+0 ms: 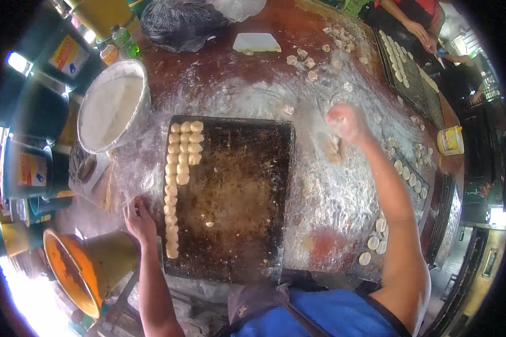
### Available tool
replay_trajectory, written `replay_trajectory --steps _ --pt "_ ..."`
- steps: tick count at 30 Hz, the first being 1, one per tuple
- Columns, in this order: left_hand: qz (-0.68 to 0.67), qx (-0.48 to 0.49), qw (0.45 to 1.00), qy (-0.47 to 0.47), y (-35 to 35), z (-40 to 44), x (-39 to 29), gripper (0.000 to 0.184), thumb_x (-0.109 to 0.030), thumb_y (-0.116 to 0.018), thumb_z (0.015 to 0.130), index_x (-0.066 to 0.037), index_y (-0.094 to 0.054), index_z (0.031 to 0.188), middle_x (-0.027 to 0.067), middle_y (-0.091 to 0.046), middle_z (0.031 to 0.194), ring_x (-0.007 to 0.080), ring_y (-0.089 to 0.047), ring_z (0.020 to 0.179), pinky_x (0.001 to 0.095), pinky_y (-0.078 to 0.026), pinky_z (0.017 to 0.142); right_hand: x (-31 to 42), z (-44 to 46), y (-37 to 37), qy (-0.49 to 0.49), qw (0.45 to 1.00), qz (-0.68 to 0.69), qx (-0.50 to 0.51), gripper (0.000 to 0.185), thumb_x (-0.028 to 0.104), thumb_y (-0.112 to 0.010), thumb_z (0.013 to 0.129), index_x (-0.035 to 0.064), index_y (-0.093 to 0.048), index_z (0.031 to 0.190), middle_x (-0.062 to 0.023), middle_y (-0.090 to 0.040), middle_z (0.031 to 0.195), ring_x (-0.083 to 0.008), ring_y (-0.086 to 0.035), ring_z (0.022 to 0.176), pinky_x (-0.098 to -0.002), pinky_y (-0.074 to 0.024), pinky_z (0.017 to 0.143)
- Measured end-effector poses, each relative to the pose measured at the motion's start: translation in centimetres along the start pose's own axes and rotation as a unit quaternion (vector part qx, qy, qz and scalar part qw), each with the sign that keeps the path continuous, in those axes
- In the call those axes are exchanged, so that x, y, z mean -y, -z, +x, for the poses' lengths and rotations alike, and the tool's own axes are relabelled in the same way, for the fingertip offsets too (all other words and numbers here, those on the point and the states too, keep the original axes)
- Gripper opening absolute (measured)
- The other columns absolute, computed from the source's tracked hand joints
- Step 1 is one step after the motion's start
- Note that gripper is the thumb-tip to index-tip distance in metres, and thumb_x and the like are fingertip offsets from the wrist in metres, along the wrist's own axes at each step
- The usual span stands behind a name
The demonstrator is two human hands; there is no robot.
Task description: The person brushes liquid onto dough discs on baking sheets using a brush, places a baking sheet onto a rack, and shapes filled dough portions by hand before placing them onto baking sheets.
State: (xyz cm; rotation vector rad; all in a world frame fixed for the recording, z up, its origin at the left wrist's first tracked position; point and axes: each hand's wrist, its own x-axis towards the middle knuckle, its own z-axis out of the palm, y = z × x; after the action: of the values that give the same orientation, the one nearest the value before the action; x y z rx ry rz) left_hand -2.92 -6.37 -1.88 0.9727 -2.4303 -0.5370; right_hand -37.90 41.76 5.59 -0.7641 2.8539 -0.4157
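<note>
My left hand point(139, 220) is beside the left edge of a dark baking tray point(236, 191), with its fingers stretched and slightly apart, holding nothing. Rows of small round dough balls point(184, 149) sit along the tray's left side, and one small crumb lies on the bare part. My right hand point(347, 122) is curled closed above the floured table to the right of the tray, a little blurred; what it grips, if anything, is hidden. Just below it a tan, smeared shape point(335, 149) shows on the flour, too blurred to name.
A floury basin point(143, 106) stands left of the tray, and an orange-lined bucket point(98, 292) below it. Dough pieces point(343, 42) are scattered at the back. Trays with dough rounds point(373, 242) lie at right. Another person's hand point(416, 29) is at the far right tray.
</note>
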Motion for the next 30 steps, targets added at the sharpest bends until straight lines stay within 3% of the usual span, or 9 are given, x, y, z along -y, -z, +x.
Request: replay_trajectory --steps 4,6,11,13,15,17,19,26,30 --pt "0.070 -0.026 0.995 0.066 -1.7 0.6 -1.4 0.020 -0.022 -0.057 0.094 -0.008 -0.068 0.103 0.0108 -0.065 0.096 0.0279 -0.062 0.088 0.0388 -0.047 0.078 -2.5 10.8 2.6 -0.029 0.987 0.135 -0.081 0.052 0.052 -0.065 0.084 0.0096 -0.066 0.114 -0.0190 -0.061 0.125 -0.0309 -0.057 0.117 -0.0435 -0.0435 0.101" --pt "0.040 -0.052 0.994 0.084 -2.1 0.5 -0.4 0.022 -0.026 -0.057 0.094 -0.009 -0.067 0.103 0.0092 -0.065 0.095 0.0273 -0.061 0.087 0.0391 -0.047 0.077 -2.5 17.3 1.7 -0.023 0.984 -0.053 -0.166 0.065 0.053 -0.066 0.082 0.0085 -0.060 0.129 -0.0181 -0.062 0.125 -0.0300 -0.059 0.117 -0.0403 -0.0444 0.098" --pt "0.086 -0.050 0.992 0.075 -1.9 0.7 -1.4 0.021 -0.027 -0.056 0.094 -0.010 -0.066 0.103 0.0080 -0.064 0.096 0.0274 -0.061 0.086 0.0391 -0.047 0.076 -2.1 23.4 -3.6 -0.010 0.986 -0.109 -0.129 0.058 0.051 -0.072 0.074 0.0091 -0.066 0.114 -0.0194 -0.066 0.115 -0.0308 -0.063 0.105 -0.0434 -0.0483 0.091" --pt "0.101 -0.055 0.991 0.073 -2.0 0.9 -1.4 0.021 -0.026 -0.056 0.094 -0.011 -0.065 0.104 0.0080 -0.064 0.096 0.0275 -0.061 0.086 0.0391 -0.046 0.076 2.5 21.2 0.9 -0.043 0.972 -0.115 0.198 0.044 0.040 -0.074 0.071 0.0070 -0.068 0.100 -0.0182 -0.069 0.099 -0.0339 -0.066 0.090 -0.0446 -0.0528 0.080" --pt "0.117 -0.048 0.989 0.079 -1.8 0.8 -1.7 0.020 -0.026 -0.057 0.094 -0.011 -0.065 0.104 0.0081 -0.064 0.096 0.0283 -0.061 0.086 0.0393 -0.046 0.076 6.0 21.4 2.0 -0.059 0.953 -0.116 0.273 0.034 0.029 -0.072 0.072 0.0052 -0.069 0.095 -0.0177 -0.071 0.089 -0.0383 -0.067 0.082 -0.0456 -0.0548 0.075" --pt "0.115 -0.052 0.989 0.077 -1.7 0.9 -1.7 0.020 -0.026 -0.057 0.093 -0.010 -0.065 0.103 0.0087 -0.064 0.095 0.0290 -0.061 0.087 0.0397 -0.046 0.076 8.6 24.0 1.5 0.043 0.980 -0.193 0.014 0.040 0.030 -0.071 0.076 0.0072 -0.068 0.108 -0.0188 -0.069 0.100 -0.0388 -0.065 0.093 -0.0470 -0.0535 0.081" --pt "0.069 -0.055 0.994 0.070 -1.8 0.8 -1.5 0.021 -0.027 -0.057 0.094 -0.010 -0.065 0.102 0.0089 -0.064 0.094 0.0300 -0.061 0.087 0.0405 -0.046 0.076 12.4 24.9 -1.7 0.105 0.982 -0.130 -0.084 0.044 0.032 -0.067 0.082 0.0087 -0.062 0.119 -0.0191 -0.062 0.117 -0.0369 -0.061 0.107 -0.0456 -0.0502 0.091" --pt "0.079 -0.049 0.991 0.099 -2.0 0.7 -0.8 0.024 -0.030 -0.057 0.093 -0.011 -0.066 0.103 0.0104 -0.066 0.099 0.0320 -0.062 0.093 0.0430 -0.047 0.079 7.0 20.7 -12.1 0.187 0.966 -0.076 -0.162 0.031 0.023 -0.054 0.092 0.0045 -0.061 0.116 -0.0156 -0.057 0.116 -0.0354 -0.055 0.113 -0.0445 -0.0458 0.096" --pt "0.062 -0.047 0.994 0.076 -1.7 0.5 -0.5 0.022 -0.029 -0.057 0.092 -0.012 -0.066 0.103 0.0101 -0.065 0.100 0.0319 -0.062 0.094 0.0432 -0.047 0.080 5.1 4.2 -7.5 0.102 0.985 -0.092 -0.101 0.035 0.025 -0.054 0.094 0.0034 -0.056 0.122 -0.0204 -0.054 0.119 -0.0357 -0.054 0.115 -0.0460 -0.0452 0.098"
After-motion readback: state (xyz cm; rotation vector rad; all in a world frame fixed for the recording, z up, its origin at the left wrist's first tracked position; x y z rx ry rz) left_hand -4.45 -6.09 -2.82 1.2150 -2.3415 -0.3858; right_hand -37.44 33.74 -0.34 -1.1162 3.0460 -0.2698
